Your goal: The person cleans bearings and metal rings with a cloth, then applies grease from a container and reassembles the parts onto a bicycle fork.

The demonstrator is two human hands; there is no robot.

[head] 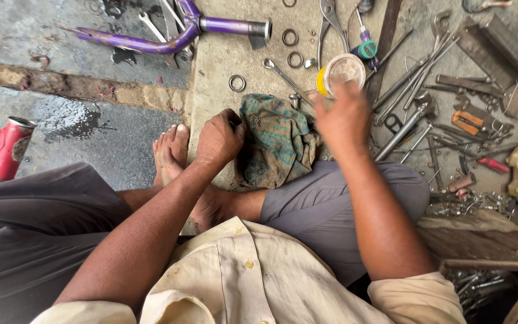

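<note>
**Two hands over a rag and a small tin on the workshop floor**

We cannot see our right hand's (344, 117) fingers clearly; the hand is blurred and turned back toward us, so the grip is half hidden, though the fingers seem closed about the edge of a small round tin (340, 71); the tin is yellow at the side with a pale, whitish top, and it sits just above the hand, over the concrete floor (217, 60) beyond the rag; what is inside it we cannot make out.

Our left hand (218, 139) rests knuckles-up on the left edge of a crumpled green checked rag (278, 144); its fingers are curled under and out of sight, so we cannot tell whether they pinch anything; a small cluster of dark balls (254, 120) lies on the rag just beside it.

A bare foot (172, 156) lies left of that hand; a purple bicycle frame (175, 33) is cut off at the top; a red tube (1, 149) is cut off at the left; metal rings (237, 83) and a spanner (280, 72) lie near the rag; the heap of tools (445, 108) on the right is too tangled to sort.
</note>
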